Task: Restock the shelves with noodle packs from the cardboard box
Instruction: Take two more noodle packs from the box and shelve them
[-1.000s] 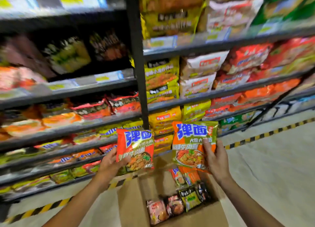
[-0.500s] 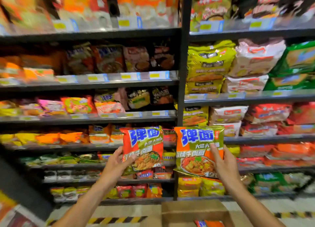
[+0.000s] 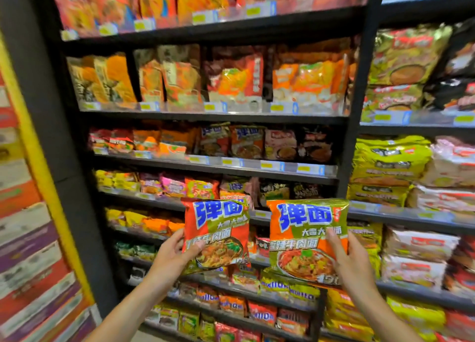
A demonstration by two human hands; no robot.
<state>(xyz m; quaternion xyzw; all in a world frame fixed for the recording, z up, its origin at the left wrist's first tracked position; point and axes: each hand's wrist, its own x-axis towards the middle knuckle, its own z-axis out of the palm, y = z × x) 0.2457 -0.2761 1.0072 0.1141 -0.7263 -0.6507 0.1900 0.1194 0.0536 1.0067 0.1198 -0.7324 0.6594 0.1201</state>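
Head view: left hand [image 3: 171, 255] pinches the lower left edge of a red noodle pack [image 3: 216, 235], thumb on its front; right hand [image 3: 352, 260] pinches an orange-green noodle pack [image 3: 305, 236] likewise. Both are held upright before the shelves [image 3: 213, 116], printed "弹面".

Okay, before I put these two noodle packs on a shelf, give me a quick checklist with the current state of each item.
1. Left hand grips the left pack: ok.
2. Right hand grips the right pack: ok.
3. Packs apart, not overlapping: ok.
4. Both packs upright, labels facing you: ok.
5. Matching packs with blue lettering on the shelf above: ok.
6. Free slot there for two more: cannot tell.
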